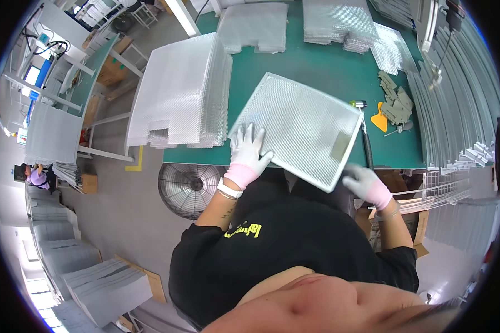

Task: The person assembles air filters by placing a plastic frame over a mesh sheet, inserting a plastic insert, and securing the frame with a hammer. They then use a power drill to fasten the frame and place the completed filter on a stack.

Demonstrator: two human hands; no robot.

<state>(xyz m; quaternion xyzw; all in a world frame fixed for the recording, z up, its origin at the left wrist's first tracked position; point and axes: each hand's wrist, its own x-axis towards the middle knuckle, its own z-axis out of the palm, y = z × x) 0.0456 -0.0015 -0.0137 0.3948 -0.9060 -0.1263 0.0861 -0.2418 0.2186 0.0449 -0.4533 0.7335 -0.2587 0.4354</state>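
Note:
A framed mesh panel (300,125), silvery with a pale rim and a small rectangular patch near its right side, lies tilted on the green table, its front corner jutting past the edge. My left hand (249,152), in a white and pink glove, lies on the panel's left corner with its fingers spread and the thumb along the front edge. Just off the panel's front right corner is my right hand (366,184), gloved alike. It appears apart from the panel, and motion smears its fingers. Beside the panel's right edge lies a hammer (366,139) with a dark handle.
A tall stack of mesh sheets (178,89) stands at the table's left. More mesh stacks (339,22) line the back. Grey-green plastic pieces (395,100) and a yellow scraper-like piece (379,118) lie to the right, near upright metal strips (453,111). A floor fan (191,186) stands below.

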